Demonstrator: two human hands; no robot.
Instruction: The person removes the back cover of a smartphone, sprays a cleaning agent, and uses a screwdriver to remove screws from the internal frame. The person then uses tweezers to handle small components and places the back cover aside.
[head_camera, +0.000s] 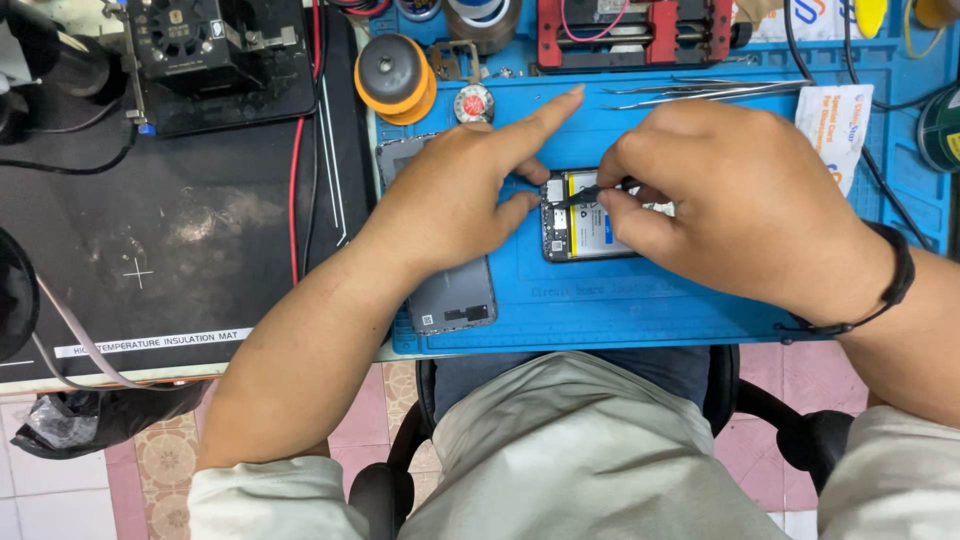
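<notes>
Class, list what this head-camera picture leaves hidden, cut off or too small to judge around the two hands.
- Opened phone with its battery showing: right part hidden by the right hand.
- Thin dark tool: its tip is too small to make out.
- Grey back cover: upper part hidden by the left hand.
- Red clamp fixture: cut off by the top edge.

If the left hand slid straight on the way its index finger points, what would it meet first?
Judging from above, the left hand points up-right across the blue mat; the first thing in line looks like the metal tweezers, though height is unclear.
</notes>
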